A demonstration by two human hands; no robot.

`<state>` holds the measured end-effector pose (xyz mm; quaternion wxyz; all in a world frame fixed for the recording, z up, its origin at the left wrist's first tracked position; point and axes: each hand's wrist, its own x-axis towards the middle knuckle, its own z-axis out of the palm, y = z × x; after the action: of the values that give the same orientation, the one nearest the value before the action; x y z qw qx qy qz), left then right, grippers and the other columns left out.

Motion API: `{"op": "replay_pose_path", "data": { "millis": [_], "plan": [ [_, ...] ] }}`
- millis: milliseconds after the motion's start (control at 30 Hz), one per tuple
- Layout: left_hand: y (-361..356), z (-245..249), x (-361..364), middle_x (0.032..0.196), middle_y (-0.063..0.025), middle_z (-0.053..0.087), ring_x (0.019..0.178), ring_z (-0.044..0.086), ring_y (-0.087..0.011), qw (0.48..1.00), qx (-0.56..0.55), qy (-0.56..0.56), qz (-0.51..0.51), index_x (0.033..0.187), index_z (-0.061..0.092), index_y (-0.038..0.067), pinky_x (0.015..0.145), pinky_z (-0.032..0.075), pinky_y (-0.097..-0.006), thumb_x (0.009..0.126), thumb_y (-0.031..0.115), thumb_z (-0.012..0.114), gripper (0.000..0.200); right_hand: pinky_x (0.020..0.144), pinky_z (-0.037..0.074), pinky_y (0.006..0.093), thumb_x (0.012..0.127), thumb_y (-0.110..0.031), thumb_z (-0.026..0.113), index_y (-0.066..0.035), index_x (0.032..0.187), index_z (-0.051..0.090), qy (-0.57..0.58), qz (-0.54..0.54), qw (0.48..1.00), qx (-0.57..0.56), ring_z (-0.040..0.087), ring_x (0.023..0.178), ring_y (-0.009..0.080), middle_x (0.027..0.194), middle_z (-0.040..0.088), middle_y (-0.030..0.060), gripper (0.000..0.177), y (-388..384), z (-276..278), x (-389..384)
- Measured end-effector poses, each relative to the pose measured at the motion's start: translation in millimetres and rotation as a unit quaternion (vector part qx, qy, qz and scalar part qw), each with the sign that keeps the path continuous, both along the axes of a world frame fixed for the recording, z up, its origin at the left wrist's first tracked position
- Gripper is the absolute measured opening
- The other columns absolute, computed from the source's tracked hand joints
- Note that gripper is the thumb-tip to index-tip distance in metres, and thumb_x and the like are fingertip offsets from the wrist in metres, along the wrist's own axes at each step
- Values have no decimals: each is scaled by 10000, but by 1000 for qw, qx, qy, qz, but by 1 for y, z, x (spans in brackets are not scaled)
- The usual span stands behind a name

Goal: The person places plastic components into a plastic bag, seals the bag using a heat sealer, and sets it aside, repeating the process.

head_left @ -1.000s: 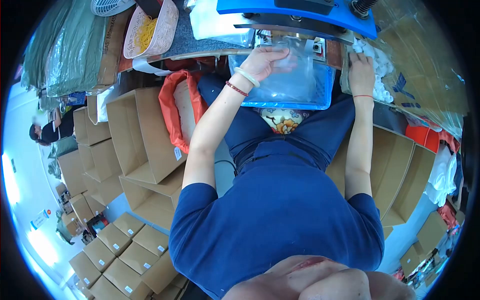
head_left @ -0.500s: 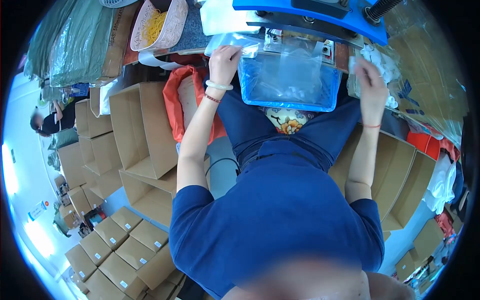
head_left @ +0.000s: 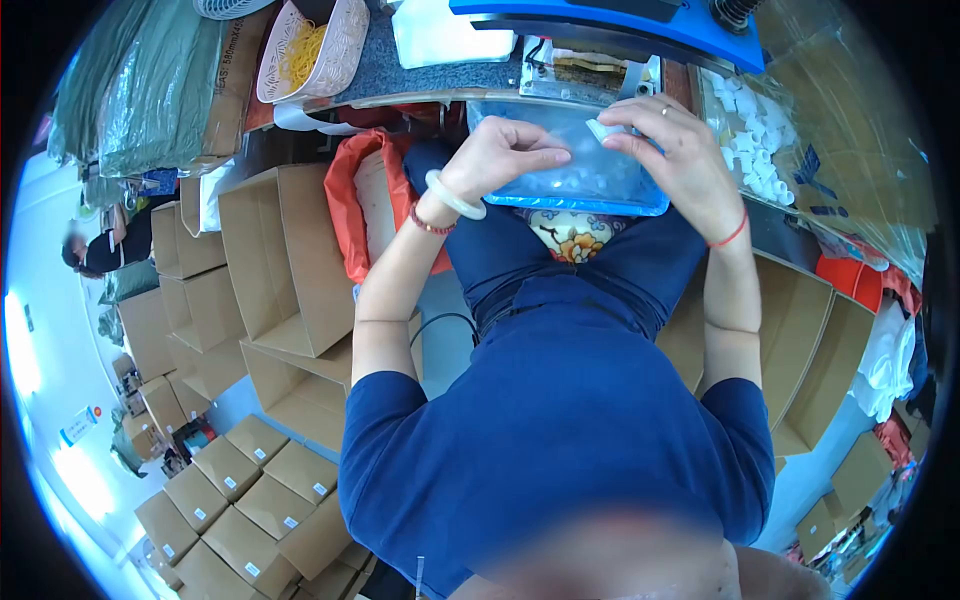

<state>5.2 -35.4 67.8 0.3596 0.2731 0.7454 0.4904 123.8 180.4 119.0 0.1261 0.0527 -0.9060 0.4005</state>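
My left hand (head_left: 505, 158) is closed, thumb pressed to the fingers, over the blue-lined tray (head_left: 640, 209) on my lap. A clear plastic bag (head_left: 562, 128) shows faintly by its fingertips. My right hand (head_left: 672, 150) faces it from the right and pinches a small white plastic piece (head_left: 600, 129) between thumb and fingers. Inside the tray, beneath both hands, lie small pale pieces seen through clear film. To the right of my right hand is a pile of similar white pieces (head_left: 755, 145).
A blue press-like machine (head_left: 610, 22) overhangs the bench front. A white basket of yellow rubber bands (head_left: 345, 55) stands at the left, beside a stack of clear bags (head_left: 452, 35). Open cardboard boxes (head_left: 255, 260) flank me. Another person (head_left: 105, 240) is at far left.
My right hand has come left from the white pile with one white piece. My left hand has moved right and down from the bench edge to over the tray, bringing the clear bag.
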Motion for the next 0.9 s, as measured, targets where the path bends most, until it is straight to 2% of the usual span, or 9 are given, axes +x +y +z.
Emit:
{"op": "replay_pose_path", "data": {
  "millis": [133, 233, 300, 367, 500, 667, 800, 833, 900],
  "plan": [
    [11, -38, -11, 902, -103, 732, 825, 690, -145, 960, 46, -255, -109, 1021, 718, -23, 768, 549, -257, 891, 175, 712, 237, 850, 505, 337, 891, -216, 659, -36, 1091, 667, -95, 31, 994, -52, 633, 964, 260, 1043, 687, 96, 269, 16, -29, -13],
    [33, -68, -22, 1062, -136, 704, 964, 684, -186, 904, 131, -406, 14, 1095, 675, -47, 884, 546, -306, 906, 94, 665, 236, 833, 512, 368, 912, -234, 638, -42, 1158, 637, -103, -61, 985, -120, 631, 944, 299, 1052, 677, 114, 312, 35, -51, -16],
    [54, -82, -37, 1084, -141, 697, 1008, 672, -200, 892, 179, -410, 63, 1122, 654, -55, 918, 527, -309, 910, 98, 657, 262, 838, 515, 399, 925, -205, 608, -43, 1130, 642, 27, -251, 948, 194, 631, 985, 327, 1065, 672, 146, 263, 50, -48, -2],
    [68, -87, -46, 1109, -142, 687, 1042, 658, -214, 866, 175, -462, 72, 1135, 640, -60, 945, 510, -309, 912, 104, 655, 278, 842, 507, 434, 923, -163, 581, -49, 1094, 649, -130, -392, 870, 269, 620, 1007, 360, 1059, 664, 171, 217, 49, -42, 25],
    [67, -80, -42, 1078, -108, 692, 966, 680, -183, 890, 179, -411, 85, 1084, 669, -38, 844, 551, -313, 895, 155, 697, 271, 849, 494, 453, 924, -144, 568, -48, 1082, 646, -119, -334, 869, 345, 609, 1021, 373, 1100, 641, 175, 201, 90, -124, 42],
    [29, -89, -84, 978, -53, 727, 828, 707, -207, 974, 134, 41, 179, 1069, 708, 7, 719, 558, -301, 889, 241, 705, 295, 887, 485, 447, 908, -150, 610, -57, 1162, 625, 48, -391, 897, 202, 591, 1057, 385, 1175, 604, 179, 271, 104, -143, 22],
    [16, -90, -160, 1364, -122, 557, 1319, 449, -369, 770, -17, 617, 160, 1288, 583, 51, 1077, 348, -508, 913, 339, 635, 476, 853, 492, 427, 894, -162, 642, -19, 1165, 605, 10, -384, 906, 179, 616, 991, 386, 1064, 646, 185, 308, 99, -135, 14],
    [15, -114, -178, 1515, -120, 380, 1439, 258, -335, 832, -56, 538, 124, 1401, 461, 71, 1145, 195, -555, 928, 387, 593, 584, 853, 492, 427, 894, -162, 642, -19, 1165, 605, 18, -377, 909, 177, 616, 991, 386, 1064, 646, 185, 308, 98, -136, 14],
    [18, -127, -171, 1547, -123, 319, 1439, 259, -345, 794, -144, 585, 86, 1438, 403, 75, 1143, 208, -564, 951, 388, 548, 597, 823, 494, 432, 913, -189, 638, -23, 1178, 580, 78, -427, 895, 109, 628, 957, 371, 1087, 647, 178, 319, 96, -141, 15]
  ]
}}
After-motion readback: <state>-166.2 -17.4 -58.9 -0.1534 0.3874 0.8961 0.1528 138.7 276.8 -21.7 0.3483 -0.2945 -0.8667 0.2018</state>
